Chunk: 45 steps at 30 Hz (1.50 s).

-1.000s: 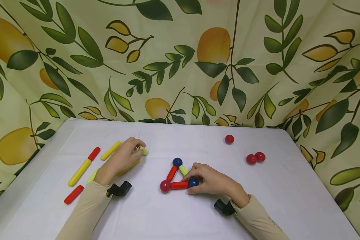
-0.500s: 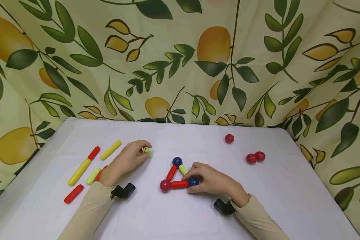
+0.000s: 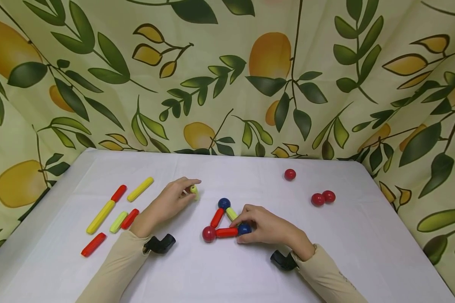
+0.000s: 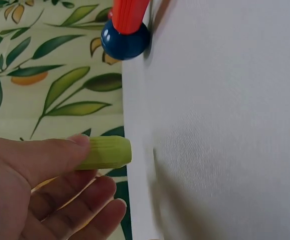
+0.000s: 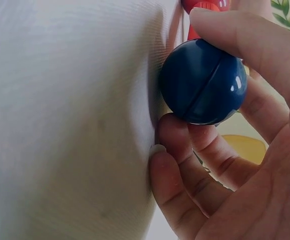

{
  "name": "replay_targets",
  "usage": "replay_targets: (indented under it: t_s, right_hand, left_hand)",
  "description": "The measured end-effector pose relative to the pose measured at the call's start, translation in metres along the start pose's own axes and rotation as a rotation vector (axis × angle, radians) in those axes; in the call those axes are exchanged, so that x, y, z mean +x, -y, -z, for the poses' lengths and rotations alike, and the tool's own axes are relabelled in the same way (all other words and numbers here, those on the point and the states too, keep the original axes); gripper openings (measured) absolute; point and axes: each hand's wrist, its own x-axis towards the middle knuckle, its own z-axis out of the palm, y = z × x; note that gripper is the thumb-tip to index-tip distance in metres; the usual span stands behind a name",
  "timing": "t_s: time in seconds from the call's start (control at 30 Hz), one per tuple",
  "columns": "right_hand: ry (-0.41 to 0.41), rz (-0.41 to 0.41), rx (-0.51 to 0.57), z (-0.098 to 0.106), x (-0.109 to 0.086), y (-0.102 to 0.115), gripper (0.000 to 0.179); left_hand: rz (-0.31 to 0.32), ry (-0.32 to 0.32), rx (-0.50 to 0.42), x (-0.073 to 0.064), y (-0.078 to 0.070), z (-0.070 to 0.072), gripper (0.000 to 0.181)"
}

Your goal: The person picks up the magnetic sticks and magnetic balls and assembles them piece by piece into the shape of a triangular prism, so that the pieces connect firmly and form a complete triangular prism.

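My left hand (image 3: 172,196) pinches a short light-green rod (image 4: 110,152) between thumb and fingers, over the table's middle left. In the left wrist view the rod's end juts past the thumb, and the other fingers are loosely bent. My right hand (image 3: 268,225) grips a blue ball (image 5: 202,82), the right corner of a flat triangle. The triangle's other corners are a blue ball (image 3: 224,203) at the back and a red ball (image 3: 209,234) at the front left. Two red rods (image 3: 226,232) and a light-green rod (image 3: 231,214), partly behind my right fingers, form its sides.
Left of my left hand lie a yellow rod (image 3: 140,189), a yellow rod (image 3: 100,217) end to end with a red one (image 3: 119,193), a light-green rod (image 3: 119,222) and red rods (image 3: 93,244). Three red balls (image 3: 290,174) sit at the back right. A patterned curtain (image 3: 227,84) hangs behind.
My left hand has moved right with the light-green rod, which now points more upright. A red rod is uncovered; a yellow piece under that hand no longer shows. My right hand stays put.
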Motion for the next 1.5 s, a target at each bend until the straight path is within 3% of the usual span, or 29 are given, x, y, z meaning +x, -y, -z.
replay_targets:
  t_s: [0.23, 0.37, 0.7, 0.83, 1.17, 1.5]
  right_hand:
    - [0.001, -0.013, 0.0, -0.001, 0.001, -0.001, 0.031]
    - [0.003, -0.015, 0.006, -0.001, 0.002, -0.002, 0.031]
    - [0.013, 0.005, 0.013, -0.003, 0.001, 0.0, 0.031]
    - [0.019, 0.015, 0.016, -0.004, 0.001, 0.002, 0.031]
    - [0.015, 0.04, 0.015, -0.007, 0.001, 0.005, 0.03]
    - [0.022, 0.05, 0.013, -0.007, 0.001, 0.007, 0.03]
  left_hand:
    - [-0.013, -0.046, -0.072, -0.002, -0.006, -0.006, 0.033]
    - [-0.049, -0.03, -0.124, -0.003, -0.007, -0.011, 0.036]
    - [-0.051, -0.032, -0.215, -0.002, -0.018, -0.02, 0.035]
    - [-0.097, -0.021, -0.253, -0.003, -0.025, -0.024, 0.033]
    - [-0.146, -0.006, -0.226, -0.007, -0.037, -0.032, 0.034]
    - [-0.101, 0.04, -0.219, -0.006, -0.039, -0.037, 0.036]
